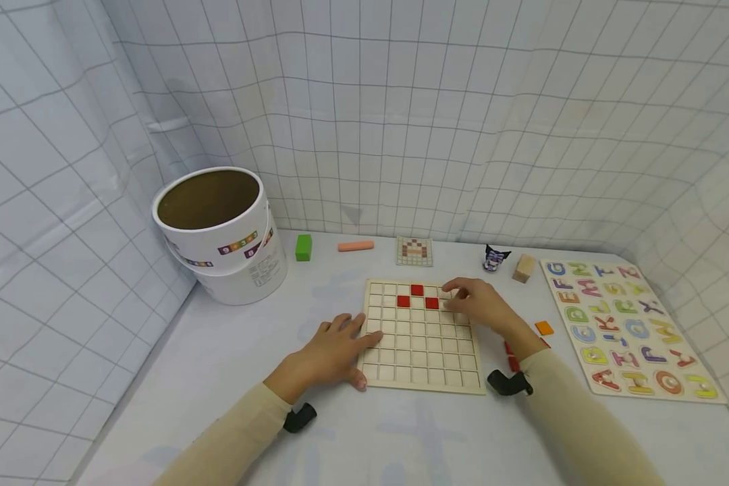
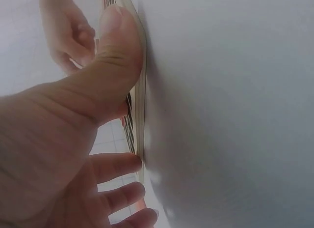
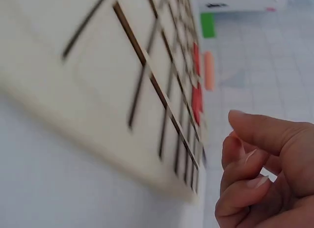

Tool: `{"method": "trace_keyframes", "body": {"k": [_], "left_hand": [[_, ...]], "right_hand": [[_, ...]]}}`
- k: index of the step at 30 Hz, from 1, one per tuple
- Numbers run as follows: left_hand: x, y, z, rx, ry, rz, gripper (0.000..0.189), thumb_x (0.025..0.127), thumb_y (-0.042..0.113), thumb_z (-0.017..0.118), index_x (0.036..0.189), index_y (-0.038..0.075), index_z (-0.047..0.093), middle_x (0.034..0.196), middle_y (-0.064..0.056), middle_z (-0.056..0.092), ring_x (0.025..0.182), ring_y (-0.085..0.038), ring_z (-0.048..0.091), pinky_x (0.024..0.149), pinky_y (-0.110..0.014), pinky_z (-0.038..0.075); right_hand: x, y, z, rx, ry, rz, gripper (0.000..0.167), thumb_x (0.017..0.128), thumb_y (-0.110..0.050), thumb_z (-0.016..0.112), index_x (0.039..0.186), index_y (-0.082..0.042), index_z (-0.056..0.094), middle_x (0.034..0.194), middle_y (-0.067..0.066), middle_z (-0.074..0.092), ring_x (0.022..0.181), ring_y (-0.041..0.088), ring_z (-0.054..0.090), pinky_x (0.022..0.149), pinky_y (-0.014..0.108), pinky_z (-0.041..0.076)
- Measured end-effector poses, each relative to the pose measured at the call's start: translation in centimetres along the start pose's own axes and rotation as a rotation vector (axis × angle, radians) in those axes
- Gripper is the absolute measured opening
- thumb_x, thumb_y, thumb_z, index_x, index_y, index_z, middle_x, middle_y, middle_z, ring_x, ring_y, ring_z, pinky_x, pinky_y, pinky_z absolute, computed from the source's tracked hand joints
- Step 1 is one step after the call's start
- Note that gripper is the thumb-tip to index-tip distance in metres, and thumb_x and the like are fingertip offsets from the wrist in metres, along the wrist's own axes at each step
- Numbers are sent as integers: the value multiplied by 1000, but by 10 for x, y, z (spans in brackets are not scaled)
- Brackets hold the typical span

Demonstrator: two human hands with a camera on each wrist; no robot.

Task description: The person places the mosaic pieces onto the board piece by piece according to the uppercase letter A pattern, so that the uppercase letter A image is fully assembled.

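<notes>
A pale wooden grid board lies flat on the table, holding three red square tiles near its far edge: the farthest tile, a left tile and a right tile. At the board's left side my left hand rests with spread fingers, the index fingertip over the grid and the thumb at the near left corner. Over the far right squares hovers my right hand, fingers loosely bent beside the right tile. The right wrist view shows no tile between the thumb and fingertips.
Red tiles lie partly hidden by the right wrist, near an orange tile. An alphabet board stands farther right. Behind are a white bucket, green block, orange stick, pattern card, small figure and wooden block.
</notes>
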State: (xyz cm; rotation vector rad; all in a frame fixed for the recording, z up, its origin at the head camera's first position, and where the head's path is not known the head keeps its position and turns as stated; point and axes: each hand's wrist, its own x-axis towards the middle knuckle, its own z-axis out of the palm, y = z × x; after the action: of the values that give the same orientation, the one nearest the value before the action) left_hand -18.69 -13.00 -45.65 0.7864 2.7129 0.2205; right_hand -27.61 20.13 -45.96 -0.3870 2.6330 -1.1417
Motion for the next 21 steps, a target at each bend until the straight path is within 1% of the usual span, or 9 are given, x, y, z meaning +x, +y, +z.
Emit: {"method": "trace_keyframes", "body": {"k": [4, 7, 9, 11, 14, 16, 18, 21], "left_hand": [[1, 1, 1, 18, -5, 3, 97, 74, 57, 79, 158, 29, 39, 167, -19, 22, 149, -43, 24, 113, -63, 28], [2, 1, 1, 28, 0, 2, 98, 73, 57, 79, 158, 28, 40, 167, -19, 23, 148, -42, 26, 112, -63, 29], [1, 1, 0, 26, 4, 2, 97, 73, 56, 79, 158, 28, 40, 166, -19, 24, 148, -42, 27, 112, -63, 29], [0, 1, -1, 22, 6, 2, 97, 73, 56, 79, 157, 27, 41, 166, -20, 25, 147, -42, 28, 112, -63, 30], [-1, 2, -2, 9, 8, -2, 96, 73, 54, 80, 157, 27, 42, 166, -20, 25, 147, -42, 29, 112, -63, 30], [-1, 1, -2, 5, 11, -6, 96, 73, 54, 81, 157, 27, 42, 166, -19, 25, 147, -42, 29, 112, -63, 31], [-1, 1, -1, -3, 17, -8, 95, 73, 53, 81, 156, 27, 43, 166, -19, 25, 147, -42, 29, 111, -63, 31], [1, 1, 1, -12, 20, -10, 96, 73, 53, 81, 157, 28, 43, 167, -19, 25, 148, -42, 28, 111, -63, 31]], "right_hand": [[-31, 23, -32, 82, 63, 50, 41, 98, -24, 69, 135, -7, 62, 101, 14, 59, 73, 23, 54, 60, 33, 48], [-55, 45, -51, 86, 101, 121, 45, 99, -27, 68, 138, -6, 58, 107, 16, 57, 71, 25, 54, 58, 32, 49], [-69, 58, -61, 75, 105, 159, 48, 99, -27, 68, 140, -5, 56, 112, 17, 57, 75, 26, 56, 60, 32, 50], [-81, 69, -66, 60, 82, 201, 51, 98, -29, 68, 142, -6, 55, 116, 16, 57, 82, 26, 56, 63, 32, 49], [-91, 80, -69, 49, 29, 235, 55, 96, -31, 72, 143, -8, 54, 118, 14, 57, 94, 27, 55, 70, 33, 49], [-94, 83, -68, 29, 9, 238, 56, 94, -33, 73, 142, -8, 56, 117, 13, 58, 98, 26, 54, 75, 33, 49], [-94, 83, -66, 3, 11, 232, 54, 93, -31, 74, 140, -7, 57, 113, 12, 58, 98, 26, 55, 76, 33, 49], [-92, 82, -62, -56, 22, 223, 49, 93, -25, 73, 136, -6, 59, 105, 11, 58, 89, 24, 57, 71, 31, 49]]}}
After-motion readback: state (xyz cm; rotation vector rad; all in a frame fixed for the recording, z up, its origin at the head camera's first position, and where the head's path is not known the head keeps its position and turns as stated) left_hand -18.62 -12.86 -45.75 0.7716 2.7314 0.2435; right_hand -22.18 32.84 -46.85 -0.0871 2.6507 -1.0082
